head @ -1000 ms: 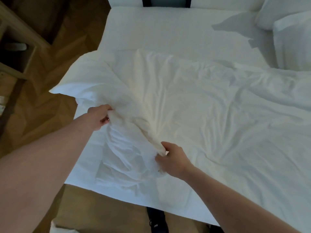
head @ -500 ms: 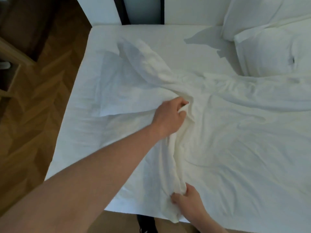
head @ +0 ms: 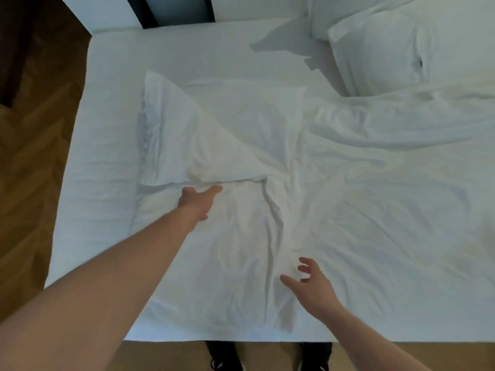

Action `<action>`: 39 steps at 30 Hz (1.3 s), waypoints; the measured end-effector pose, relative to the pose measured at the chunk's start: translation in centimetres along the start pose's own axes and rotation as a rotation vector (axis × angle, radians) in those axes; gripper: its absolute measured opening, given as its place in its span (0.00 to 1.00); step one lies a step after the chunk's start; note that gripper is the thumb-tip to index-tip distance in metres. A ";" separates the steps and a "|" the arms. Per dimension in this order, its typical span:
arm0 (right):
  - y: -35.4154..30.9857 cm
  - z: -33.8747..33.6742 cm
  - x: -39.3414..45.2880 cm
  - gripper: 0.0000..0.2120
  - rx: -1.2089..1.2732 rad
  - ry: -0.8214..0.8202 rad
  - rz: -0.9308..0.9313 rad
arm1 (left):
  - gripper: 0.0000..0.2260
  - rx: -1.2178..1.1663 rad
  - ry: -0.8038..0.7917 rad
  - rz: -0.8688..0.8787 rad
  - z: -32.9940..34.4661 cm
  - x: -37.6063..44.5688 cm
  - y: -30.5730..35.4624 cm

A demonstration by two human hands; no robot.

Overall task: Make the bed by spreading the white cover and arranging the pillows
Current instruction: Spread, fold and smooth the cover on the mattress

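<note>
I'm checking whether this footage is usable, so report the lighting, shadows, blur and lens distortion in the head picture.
Head view: dim, cool, even light, no glare. A jagged grey shadow falls on the bare sheet beside the pillows. The white cover shows creases only as soft shading, with the fold near the left hand clearest. The right hand is slightly motion-blurred. Wide-angle bending curves the bed's left edge.
</note>
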State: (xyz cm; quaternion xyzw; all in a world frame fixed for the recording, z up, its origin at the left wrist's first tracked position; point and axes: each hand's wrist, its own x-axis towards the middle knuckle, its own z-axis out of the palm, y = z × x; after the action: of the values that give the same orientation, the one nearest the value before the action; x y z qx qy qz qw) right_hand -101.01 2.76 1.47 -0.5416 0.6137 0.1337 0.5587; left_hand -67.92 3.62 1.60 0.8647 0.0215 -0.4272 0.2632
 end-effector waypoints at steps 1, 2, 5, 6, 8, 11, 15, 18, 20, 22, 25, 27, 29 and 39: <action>-0.5 0.2 0.5 0.37 0.013 -0.008 -0.012 | 0.47 -0.205 0.037 -0.086 -0.9 0.8 0.7; -1.0 0.5 1.0 0.38 0.013 -0.015 -0.027 | 0.45 -0.358 0.062 -0.137 -1.8 1.8 1.3; -1.9 1.5 2.6 0.40 -0.008 -0.007 -0.049 | 0.39 -0.576 0.131 -0.103 -3.6 4.3 4.2; -2.0 1.7 3.0 0.40 -0.005 -0.001 -0.043 | 0.34 -0.555 0.222 -0.018 -3.7 4.7 5.5; -1.9 1.8 3.7 0.38 0.013 0.021 -0.030 | 0.20 -0.462 0.360 0.195 -2.9 4.4 9.8; -1.6 1.8 4.6 0.36 0.012 0.054 -0.021 | 0.12 -0.468 0.161 0.448 0.6 2.0 18.3; -1.2 1.4 5.5 0.37 0.002 0.075 0.001 | 0.10 -0.297 -0.260 0.619 6.2 -2.8 25.6; -0.9 1.3 6.1 0.39 0.011 0.033 0.028 | 0.14 0.146 -0.264 0.542 9.8 -2.1 22.2; -0.8 1.3 6.4 0.42 -0.001 -0.014 0.040 | 0.28 0.472 -0.156 0.474 11.1 -1.1 17.9; -0.6 1.3 6.9 0.47 0.002 -0.075 0.052 | 0.37 0.634 -0.063 0.380 11.3 -1.5 13.2; -0.2 1.7 7.3 0.45 0.004 -0.152 0.059 | 0.43 0.784 -0.101 0.205 11.5 -3.1 6.8; 0.3 2.0 7.3 0.34 -0.014 -0.206 0.045 | 0.42 0.916 -0.154 0.157 12.3 -3.6 3.6; 0.6 2.1 6.9 0.25 -0.004 -0.247 0.025 | 0.30 0.967 -0.166 0.196 13.4 -3.6 1.9; 1.2 -3.6 -0.4 0.09 0.146 -0.097 -0.205 | 0.18 0.569 -0.253 0.581 11.6 -11.3 3.4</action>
State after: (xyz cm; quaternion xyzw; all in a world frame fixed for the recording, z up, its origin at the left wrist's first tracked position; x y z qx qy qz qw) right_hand -104.05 0.62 2.45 -0.5522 0.5356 0.0571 0.6364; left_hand -82.61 -2.73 5.77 0.8137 -0.3742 -0.4271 0.1241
